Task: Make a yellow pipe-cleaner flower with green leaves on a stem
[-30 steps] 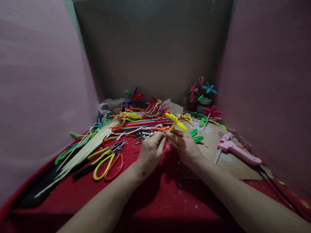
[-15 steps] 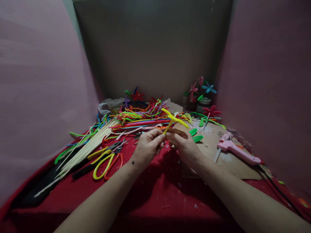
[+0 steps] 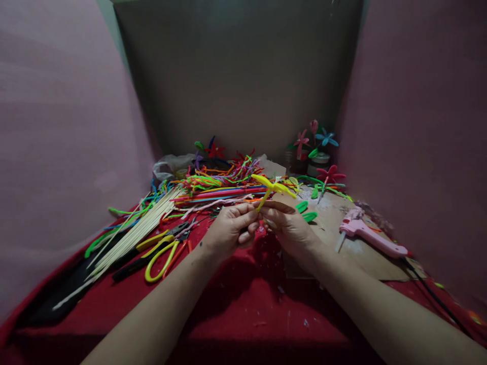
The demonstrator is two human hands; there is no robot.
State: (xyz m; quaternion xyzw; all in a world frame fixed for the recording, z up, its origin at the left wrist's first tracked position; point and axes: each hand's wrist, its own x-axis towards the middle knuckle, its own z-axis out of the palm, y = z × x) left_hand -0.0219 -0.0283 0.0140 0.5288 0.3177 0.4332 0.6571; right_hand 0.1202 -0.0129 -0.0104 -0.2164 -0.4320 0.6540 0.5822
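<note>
Both hands meet over the middle of the table around a yellow pipe cleaner flower [image 3: 271, 187], whose fuzzy petals spread at the top of a thin yellow stem. My left hand [image 3: 232, 226] pinches the lower stem between thumb and fingers. Close against it, my right hand [image 3: 291, 226] is closed on the stem's bottom end; its fingertips are partly hidden. Just beyond the right hand, green pipe cleaner leaves [image 3: 309, 217] lie on a cardboard sheet [image 3: 331, 253].
Wooden sticks [image 3: 133, 235], pliers [image 3: 167, 236] and yellow-and-orange-handled scissors [image 3: 162, 261] lie at left. Colourful pipe cleaners [image 3: 224, 177] are heaped behind. A pink glue gun [image 3: 375, 237], its cord trailing right, rests on the cardboard. Finished flowers [image 3: 327, 137] stand at the back right near a jar [image 3: 318, 165].
The yellow flower has turned slightly and its petals sit at a different angle. My left hand has shifted a little, its lower fingers now more visible.
</note>
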